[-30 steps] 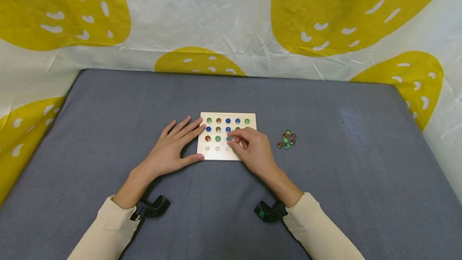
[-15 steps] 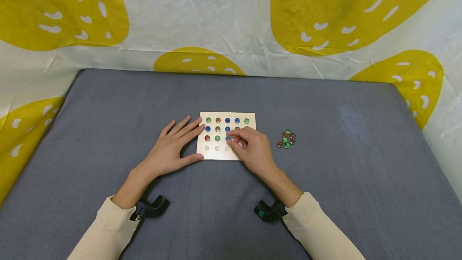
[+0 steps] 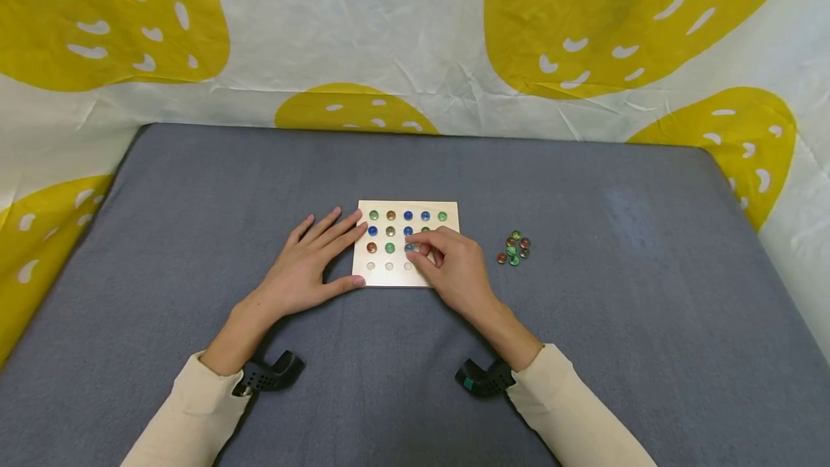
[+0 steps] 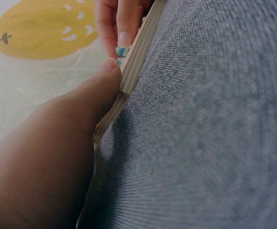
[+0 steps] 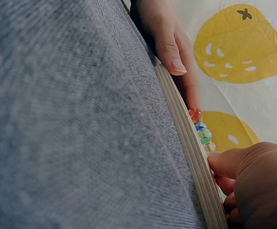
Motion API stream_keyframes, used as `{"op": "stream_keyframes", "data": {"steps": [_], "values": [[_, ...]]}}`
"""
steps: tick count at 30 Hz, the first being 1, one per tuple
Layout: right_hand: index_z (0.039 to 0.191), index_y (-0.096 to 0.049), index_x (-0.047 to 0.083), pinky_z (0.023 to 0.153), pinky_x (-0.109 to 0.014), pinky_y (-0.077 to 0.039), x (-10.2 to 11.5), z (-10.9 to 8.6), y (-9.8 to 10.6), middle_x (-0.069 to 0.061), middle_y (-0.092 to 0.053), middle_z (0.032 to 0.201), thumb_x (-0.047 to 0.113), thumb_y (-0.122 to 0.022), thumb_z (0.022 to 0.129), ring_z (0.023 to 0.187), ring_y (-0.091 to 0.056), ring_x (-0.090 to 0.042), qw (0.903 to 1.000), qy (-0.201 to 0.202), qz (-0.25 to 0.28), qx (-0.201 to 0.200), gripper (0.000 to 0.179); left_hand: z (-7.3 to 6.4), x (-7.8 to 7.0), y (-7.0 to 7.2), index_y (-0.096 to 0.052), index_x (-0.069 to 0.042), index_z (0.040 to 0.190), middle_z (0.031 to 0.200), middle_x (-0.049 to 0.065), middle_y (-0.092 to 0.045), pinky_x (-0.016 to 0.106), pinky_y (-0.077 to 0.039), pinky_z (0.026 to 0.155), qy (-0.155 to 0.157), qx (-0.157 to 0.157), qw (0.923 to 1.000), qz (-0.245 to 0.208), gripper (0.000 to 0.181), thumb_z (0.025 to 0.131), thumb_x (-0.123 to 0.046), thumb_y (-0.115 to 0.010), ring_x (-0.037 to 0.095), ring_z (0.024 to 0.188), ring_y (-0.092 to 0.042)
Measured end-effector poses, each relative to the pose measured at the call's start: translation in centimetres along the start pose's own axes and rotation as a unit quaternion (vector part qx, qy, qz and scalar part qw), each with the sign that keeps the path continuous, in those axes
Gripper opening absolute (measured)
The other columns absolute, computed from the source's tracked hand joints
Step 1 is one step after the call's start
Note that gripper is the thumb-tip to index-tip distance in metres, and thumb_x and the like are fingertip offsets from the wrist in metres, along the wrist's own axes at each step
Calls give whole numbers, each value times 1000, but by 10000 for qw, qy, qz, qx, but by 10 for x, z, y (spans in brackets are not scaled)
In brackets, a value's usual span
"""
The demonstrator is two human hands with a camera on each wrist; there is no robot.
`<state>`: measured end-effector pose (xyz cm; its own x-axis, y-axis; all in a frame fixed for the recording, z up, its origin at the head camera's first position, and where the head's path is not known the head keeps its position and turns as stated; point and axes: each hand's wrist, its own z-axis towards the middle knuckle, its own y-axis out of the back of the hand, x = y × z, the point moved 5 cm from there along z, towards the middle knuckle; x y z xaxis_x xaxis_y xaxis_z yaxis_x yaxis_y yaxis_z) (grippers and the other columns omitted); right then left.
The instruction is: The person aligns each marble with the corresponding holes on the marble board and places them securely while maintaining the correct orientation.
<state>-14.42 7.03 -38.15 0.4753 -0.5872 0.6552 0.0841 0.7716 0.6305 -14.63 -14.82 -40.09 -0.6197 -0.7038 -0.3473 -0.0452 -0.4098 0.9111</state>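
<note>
A pale wooden board (image 3: 382, 278) lies on the table, with rows of round hollows. Glass marbles in blue, green and amber sit in its upper rows, while the front row shows bare hollows at left. My left hand (image 3: 303, 269) lies with fingers spread, fingertips and thumb on the board's left edge. My right hand (image 3: 460, 272) pinches a blue marble (image 3: 409, 248) between thumb and forefinger, at the third hollow of the third row. In the left wrist view this marble (image 4: 121, 51) looks clear with blue in it. The right hand hides the board's front right part.
Several loose green and reddish marbles (image 3: 512, 251) lie in a cluster right of the board. A grey cloth (image 3: 583, 323) covers the table. Behind it hangs a white curtain (image 3: 363, 13) with yellow shapes. Black wrist devices (image 3: 274, 372) sit under both wrists.
</note>
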Motion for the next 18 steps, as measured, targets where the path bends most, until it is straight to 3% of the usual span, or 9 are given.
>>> {"op": "stream_keyframes", "data": {"steps": [18], "values": [[93,-76,10,48,-25,-33,0,-1,-1,7,-53,69,10,-77,82,54,-39,-4,10000,-18,-6,-11,12,0,1,-1,-35,-19,151,156,0,-27,53,-9,112,-14,-19,10000,6,78,89,-64,-51,27,143,-18]]}}
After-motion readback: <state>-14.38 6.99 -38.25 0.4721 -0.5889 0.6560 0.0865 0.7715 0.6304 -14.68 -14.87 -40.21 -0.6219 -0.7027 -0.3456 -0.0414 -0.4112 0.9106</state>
